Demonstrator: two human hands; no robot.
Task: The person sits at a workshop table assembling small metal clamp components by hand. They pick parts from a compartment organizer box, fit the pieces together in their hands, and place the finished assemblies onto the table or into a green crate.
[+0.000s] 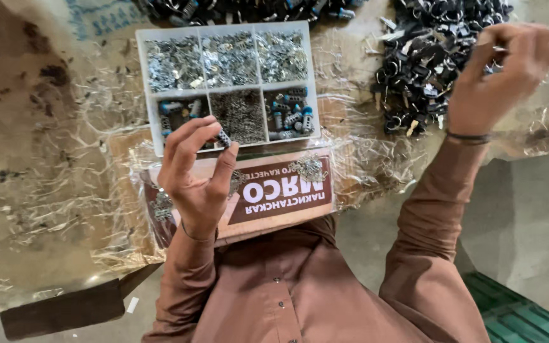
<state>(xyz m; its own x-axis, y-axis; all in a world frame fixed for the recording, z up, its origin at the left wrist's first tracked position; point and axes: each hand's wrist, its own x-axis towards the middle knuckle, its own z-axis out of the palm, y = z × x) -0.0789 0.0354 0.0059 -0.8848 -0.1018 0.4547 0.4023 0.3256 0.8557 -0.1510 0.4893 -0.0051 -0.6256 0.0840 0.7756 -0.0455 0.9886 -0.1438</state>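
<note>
Your compartment tray (142, 76) sits mid-table (46, 127), its six compartments filled with small parts. The cardboard box (274, 190) lies at the near edge; the heap of clips (420, 57) sits right of the tray.

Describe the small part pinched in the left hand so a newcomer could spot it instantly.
Start at the white compartment tray at the top centre of the plastic-covered table. Just below its lower-left compartments, the left hand is raised, palm toward the camera. The small dark ridged piece sits between its thumb and fingertips, the only part lifted clear of the tray rather than lying among the loose metal bits.
</note>
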